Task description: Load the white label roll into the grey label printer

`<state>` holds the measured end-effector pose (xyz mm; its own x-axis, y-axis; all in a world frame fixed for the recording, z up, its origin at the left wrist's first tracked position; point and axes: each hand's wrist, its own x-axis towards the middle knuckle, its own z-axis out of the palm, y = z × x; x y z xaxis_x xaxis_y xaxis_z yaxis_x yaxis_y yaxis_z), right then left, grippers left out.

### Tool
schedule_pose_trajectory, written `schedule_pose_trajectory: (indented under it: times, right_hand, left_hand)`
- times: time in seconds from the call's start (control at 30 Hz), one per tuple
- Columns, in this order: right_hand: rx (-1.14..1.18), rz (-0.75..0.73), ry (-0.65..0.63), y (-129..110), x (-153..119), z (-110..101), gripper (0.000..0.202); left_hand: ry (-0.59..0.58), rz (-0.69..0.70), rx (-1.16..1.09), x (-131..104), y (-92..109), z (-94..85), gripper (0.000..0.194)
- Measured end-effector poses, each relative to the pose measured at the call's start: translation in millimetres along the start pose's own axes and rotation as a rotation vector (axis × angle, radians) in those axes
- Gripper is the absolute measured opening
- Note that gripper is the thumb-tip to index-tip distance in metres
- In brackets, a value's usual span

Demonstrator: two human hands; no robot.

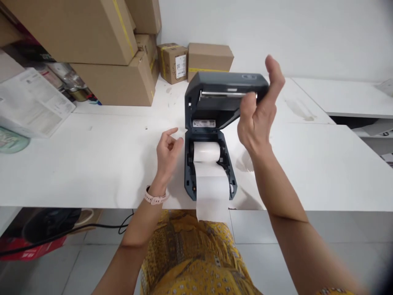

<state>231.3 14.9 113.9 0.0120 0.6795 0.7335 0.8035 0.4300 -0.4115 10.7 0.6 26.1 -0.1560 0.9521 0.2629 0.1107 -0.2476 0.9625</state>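
A dark grey label printer [188, 164] stands on the white table with its lid [225, 78] raised. Inside it sits a roll of white label paper [206, 151], and a paper strip [212, 192] runs forward over the printer's front and past the table edge. My right hand [258, 108] grips the lid's right front corner, thumb on the underside, fingers over the outside. My left hand [168, 153] hovers just left of the printer body, fingers apart and partly curled, holding nothing. A pale pink watch band [155, 198] circles my left wrist.
Stacked cardboard boxes [113, 84] fill the back left, with two smaller boxes [210, 55] behind the printer. A plastic-wrapped white package [33, 102] and a green container [12, 140] lie at the far left. Black cables [101, 225] hang below the table's front edge.
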Motion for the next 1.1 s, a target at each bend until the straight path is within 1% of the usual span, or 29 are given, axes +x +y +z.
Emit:
schedule_pose_trajectory:
  times: [0.03,0.1,0.17,0.27,0.33,0.37,0.4,0.43,0.47,0.5,0.53,0.57,0.6,0.63,0.67,0.7,0.73,0.77,0.83,0.9,0.97,1.03,1.1]
  right_hand:
    - [-0.022,-0.015,0.016,4,11,5,0.068]
    - [-0.02,-0.034,0.038,12,29,16,0.062]
    - [0.017,-0.018,0.033,21,45,26,0.061]
    - [0.108,0.105,-0.036,29,61,31,0.061]
    - [0.161,0.183,-0.107,27,62,25,0.058]
    - [0.169,0.181,-0.099,23,59,19,0.058]
    - [0.162,0.147,-0.045,19,54,12,0.059]
    - [0.145,0.085,0.057,14,46,5,0.058]
    - [0.12,0.011,0.155,9,36,-2,0.054]
    - [0.101,-0.052,0.202,5,25,-8,0.046]
    - [0.094,-0.094,0.16,2,14,-12,0.037]
    - [0.097,-0.115,0.012,1,4,-14,0.031]
    - [0.091,-0.121,-0.214,1,-5,-14,0.028]
    - [0.065,-0.119,-0.462,1,-11,-11,0.031]
    - [0.02,-0.112,-0.689,3,-16,-7,0.037]
    - [-0.035,-0.111,-0.861,5,-19,-1,0.046]
    - [-0.089,-0.113,-0.989,6,-19,6,0.055]
    - [-0.124,-0.116,-1.074,7,-19,13,0.062]
    - [-0.146,-0.122,-1.168,6,-17,26,0.072]
    - [-0.164,-0.128,-1.194,2,-13,36,0.078]
    - [-0.182,-0.129,-1.199,0,-10,42,0.079]
    - [-0.102,-0.118,-1.222,3,-5,39,0.076]
    - [0.116,-0.113,-1.214,11,0,25,0.074]
  left_hand:
    - [-0.083,-0.039,0.023,-1,-3,-1.4,0.043]
    - [-0.237,-0.071,0.091,-5,-8,-5.0,0.058]
    - [-0.339,-0.065,0.174,-9,-10,-8.3,0.069]
    - [-0.408,-0.074,0.277,-11,-9,-11.4,0.075]
    - [-0.438,-0.086,0.314,-10,-7,-12.0,0.078]
    - [-0.443,-0.089,0.329,-9,-6,-11.9,0.079]
    - [-0.441,-0.09,0.344,-9,-5,-11.6,0.08]
    - [-0.439,-0.093,0.362,-9,-3,-11.0,0.08]
    - [-0.437,-0.1,0.385,-9,-2,-10.2,0.081]
    - [-0.436,-0.11,0.411,-9,-1,-9.2,0.081]
    - [-0.437,-0.117,0.438,-10,1,-8.1,0.08]
    - [-0.435,-0.121,0.464,-10,3,-7.0,0.08]
    - [-0.428,-0.121,0.49,-11,4,-5.9,0.078]
    - [-0.417,-0.118,0.513,-12,6,-4.9,0.077]
    - [-0.404,-0.115,0.531,-12,7,-4.0,0.077]
    - [-0.392,-0.113,0.543,-13,7,-3.3,0.077]
    - [-0.383,-0.113,0.55,-13,8,-2.9,0.077]
    - [-0.378,-0.11,0.55,-13,8,-2.6,0.077]
    - [-0.378,-0.09,0.539,-13,8,-2.7,0.077]
    - [-0.385,-0.068,0.532,-12,8,-3.0,0.077]
    - [-0.387,-0.057,0.536,-11,9,-3.3,0.076]
    - [-0.377,-0.055,0.545,-10,9,-3.3,0.075]
    - [-0.371,-0.062,0.55,-10,9,-3.2,0.074]
